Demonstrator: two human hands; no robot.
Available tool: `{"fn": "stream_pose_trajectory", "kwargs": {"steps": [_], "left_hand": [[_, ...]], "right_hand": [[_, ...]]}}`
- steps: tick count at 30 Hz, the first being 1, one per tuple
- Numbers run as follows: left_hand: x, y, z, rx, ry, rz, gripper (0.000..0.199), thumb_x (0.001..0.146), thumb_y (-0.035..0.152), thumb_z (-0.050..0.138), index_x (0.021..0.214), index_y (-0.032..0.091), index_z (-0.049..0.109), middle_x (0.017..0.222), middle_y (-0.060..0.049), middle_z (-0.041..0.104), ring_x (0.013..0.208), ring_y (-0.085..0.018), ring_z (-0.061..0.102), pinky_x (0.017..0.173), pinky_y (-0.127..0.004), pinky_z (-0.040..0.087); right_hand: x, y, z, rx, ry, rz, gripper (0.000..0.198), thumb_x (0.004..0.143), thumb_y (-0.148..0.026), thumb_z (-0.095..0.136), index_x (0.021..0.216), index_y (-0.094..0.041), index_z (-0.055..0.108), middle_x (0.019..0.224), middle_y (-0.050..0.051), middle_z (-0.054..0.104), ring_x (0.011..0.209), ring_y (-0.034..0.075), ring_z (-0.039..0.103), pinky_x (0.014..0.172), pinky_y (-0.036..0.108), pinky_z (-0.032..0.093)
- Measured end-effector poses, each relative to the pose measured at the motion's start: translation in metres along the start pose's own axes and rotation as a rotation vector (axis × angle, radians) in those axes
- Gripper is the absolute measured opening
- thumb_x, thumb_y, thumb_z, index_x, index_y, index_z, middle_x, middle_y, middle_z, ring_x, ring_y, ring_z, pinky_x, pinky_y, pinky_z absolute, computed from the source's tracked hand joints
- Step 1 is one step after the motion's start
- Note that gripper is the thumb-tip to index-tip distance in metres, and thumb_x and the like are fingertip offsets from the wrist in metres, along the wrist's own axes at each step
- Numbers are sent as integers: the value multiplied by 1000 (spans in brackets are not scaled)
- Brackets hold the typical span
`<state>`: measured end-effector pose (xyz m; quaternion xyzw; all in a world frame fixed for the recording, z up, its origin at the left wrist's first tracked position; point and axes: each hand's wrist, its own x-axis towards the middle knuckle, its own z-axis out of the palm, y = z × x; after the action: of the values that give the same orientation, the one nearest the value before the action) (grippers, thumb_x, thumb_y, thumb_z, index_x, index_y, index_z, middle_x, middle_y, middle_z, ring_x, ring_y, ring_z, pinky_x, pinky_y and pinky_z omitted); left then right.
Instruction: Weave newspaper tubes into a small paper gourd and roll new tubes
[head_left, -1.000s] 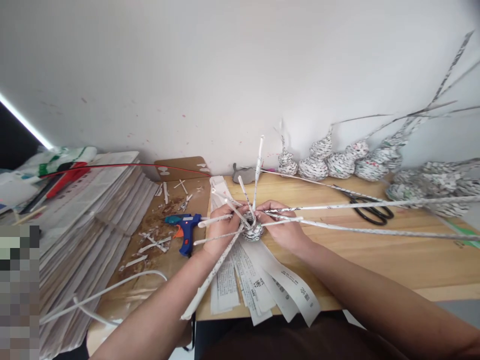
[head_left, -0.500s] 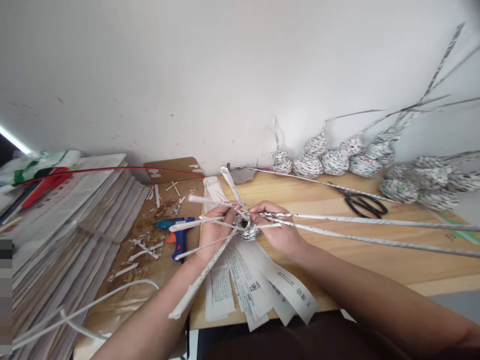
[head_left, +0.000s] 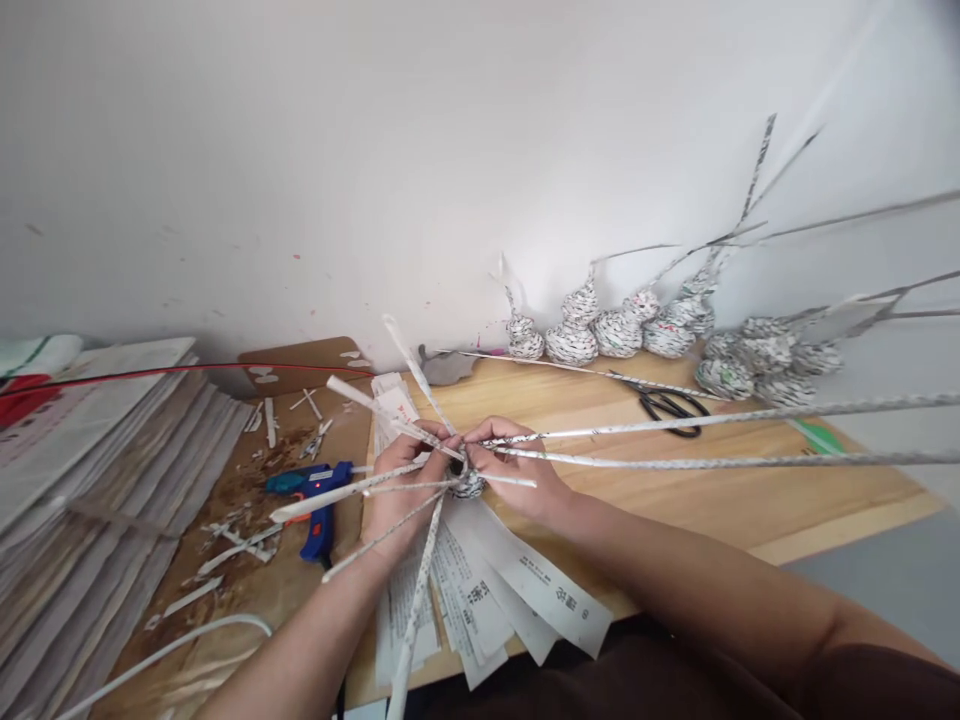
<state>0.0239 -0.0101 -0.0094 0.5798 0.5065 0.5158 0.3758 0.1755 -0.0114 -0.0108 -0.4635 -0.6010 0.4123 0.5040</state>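
Note:
A small round woven paper piece (head_left: 469, 487) sits between my hands, with white rolled-paper spokes (head_left: 416, 610) fanning out from its rim. My left hand (head_left: 397, 490) grips its left side, fingers closed at the rim among the spokes. On the other side, my right hand (head_left: 536, 485) pinches at the rim, where two long printed paper tubes (head_left: 697, 423) pass through its fingers and stretch away to the right. The fingers partly hide the weave. Below lie fanned printed paper strips (head_left: 536, 575).
At left, a blue glue gun (head_left: 321, 520) lies on stained cardboard among paper scraps (head_left: 240, 545), beside a tall newspaper stack (head_left: 112, 500). Black scissors (head_left: 671, 408) rest on the wooden table (head_left: 630, 520). Several woven gourd shapes (head_left: 574, 340) line the wall.
The view has turned to the right, so things appear farther left. Both hands stay on the woven piece. A thick spoke that slanted down-left now points nearly straight down, and the long tubes angle differently.

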Motion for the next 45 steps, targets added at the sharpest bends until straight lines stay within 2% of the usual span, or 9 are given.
{"fn": "stream_pose_trajectory", "kwargs": {"steps": [6,14,20,28,32,36,40,42,45], "left_hand": [[1,2,-2,29,1,57,15,83,31,63,77,18,60,72,1,61,69,-13,55,67,-23,44],[-2,1,-4,86,-2,78,14,86,29,59,79,18,58,69,3,57,65,-12,51,64,-22,41],[1,-2,-8,63,-31,92,16,86,33,61,84,17,63,74,-1,63,69,-14,57,68,-24,45],[3,2,-9,-159,-82,-56,29,81,36,66,102,17,63,85,-5,70,69,-16,64,60,-25,51],[5,3,-10,-80,-75,7,25,72,25,73,95,16,66,86,-5,70,79,-17,66,72,-27,52],[5,4,-11,-45,-93,-40,14,79,29,67,82,15,68,74,-3,68,67,-14,61,64,-25,48],[5,5,-11,-33,-66,-72,26,85,32,60,65,16,62,58,1,57,54,-11,50,53,-22,39],[5,6,-11,-32,-65,-75,28,85,32,58,62,16,59,54,3,53,52,-10,45,51,-22,36],[5,5,-10,-33,-69,-89,28,85,34,59,63,16,60,54,2,54,52,-11,46,51,-22,36]], "right_hand": [[-1,-6,-2,-14,-28,-15,7,79,-22,60,73,-21,63,73,1,67,69,16,61,65,28,47],[2,-3,-4,-80,-75,-50,7,81,-21,59,75,-20,63,74,1,66,69,15,60,63,27,46],[8,1,-5,-63,-79,48,5,78,-22,60,79,-20,64,72,0,67,64,14,60,60,26,47],[13,6,-6,77,-49,143,8,75,-27,66,77,-20,65,70,-1,66,67,15,59,64,29,46],[13,13,-5,172,-28,163,8,72,-25,69,74,-20,64,67,-2,65,65,14,57,63,27,45],[12,13,-5,167,-52,167,10,74,-27,69,78,-20,65,70,-2,66,65,14,57,61,27,45],[10,11,-5,86,-66,146,7,76,-26,67,78,-20,65,72,-1,66,66,14,58,61,26,45],[10,9,-5,38,-59,122,5,75,-23,67,78,-20,64,72,-2,65,65,13,58,61,25,45],[10,7,-4,-15,-50,89,3,76,-20,65,78,-19,63,71,-2,65,62,12,58,59,24,45]]}}
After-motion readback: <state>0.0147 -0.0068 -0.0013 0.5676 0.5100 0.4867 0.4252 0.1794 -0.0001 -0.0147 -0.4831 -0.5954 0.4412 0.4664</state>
